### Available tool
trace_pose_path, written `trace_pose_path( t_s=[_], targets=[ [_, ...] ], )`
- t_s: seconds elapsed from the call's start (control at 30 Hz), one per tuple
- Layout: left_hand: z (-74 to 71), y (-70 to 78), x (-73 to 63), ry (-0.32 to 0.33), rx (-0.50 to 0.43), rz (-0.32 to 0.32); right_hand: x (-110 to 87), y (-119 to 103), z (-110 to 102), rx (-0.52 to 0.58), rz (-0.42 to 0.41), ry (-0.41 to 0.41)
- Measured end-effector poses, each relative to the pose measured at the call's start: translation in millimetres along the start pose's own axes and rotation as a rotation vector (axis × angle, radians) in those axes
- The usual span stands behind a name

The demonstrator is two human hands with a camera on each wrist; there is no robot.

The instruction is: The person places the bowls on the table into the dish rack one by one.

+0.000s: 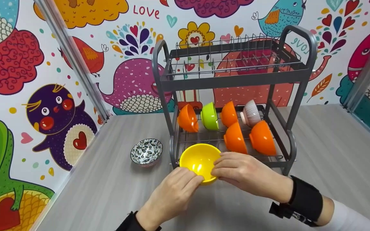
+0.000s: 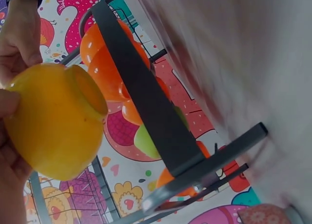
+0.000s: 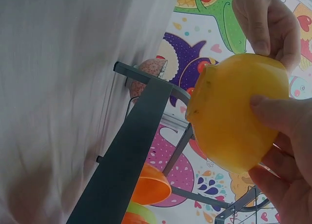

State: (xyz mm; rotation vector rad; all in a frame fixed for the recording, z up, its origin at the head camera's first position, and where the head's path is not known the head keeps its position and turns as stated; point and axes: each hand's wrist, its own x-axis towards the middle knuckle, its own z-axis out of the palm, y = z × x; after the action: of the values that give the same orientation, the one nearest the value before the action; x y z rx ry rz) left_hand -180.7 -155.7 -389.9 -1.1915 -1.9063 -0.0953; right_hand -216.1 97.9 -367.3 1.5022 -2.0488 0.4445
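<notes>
Both hands hold a yellow bowl [image 1: 201, 157] by its rim, in front of the dish rack's lower shelf. The left hand [image 1: 175, 192] pinches the near left edge, while the right hand [image 1: 244, 173] grips the right side with fingers over the rim. In the right wrist view the right thumb [image 3: 278, 112] presses the outside of the bowl. On the lower shelf of the grey rack [image 1: 233, 83], tilted bowls stand in two rows: several orange ones [image 1: 235, 138], a green bowl [image 1: 209, 116] and a ribbed pale bowl [image 1: 251, 113].
A patterned black-and-white bowl [image 1: 146, 152] sits upright on the table [image 1: 108, 192], left of the rack. The rack's upper tier [image 1: 233, 61] is a wire basket with side handles. Behind stands a wall [image 1: 133, 41] with cartoon animals.
</notes>
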Motion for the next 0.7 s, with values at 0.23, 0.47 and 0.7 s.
trace_pose_path(
  t_s=[0.23,0.47,0.7],
  targets=[
    [1.7,0.3,1.4,0.002,-0.04,-0.015,0.9,2,-4,-0.015,-0.012,-0.029],
    [2.2,-10.0,-1.2,0.177,-0.132,-0.099,2.7,7,-8,-0.001,-0.002,0.008],
    [11.2,-28.2,-14.7,0.293,-0.119,-0.52,3.7,14,-11,0.079,0.068,0.086]
  ],
)
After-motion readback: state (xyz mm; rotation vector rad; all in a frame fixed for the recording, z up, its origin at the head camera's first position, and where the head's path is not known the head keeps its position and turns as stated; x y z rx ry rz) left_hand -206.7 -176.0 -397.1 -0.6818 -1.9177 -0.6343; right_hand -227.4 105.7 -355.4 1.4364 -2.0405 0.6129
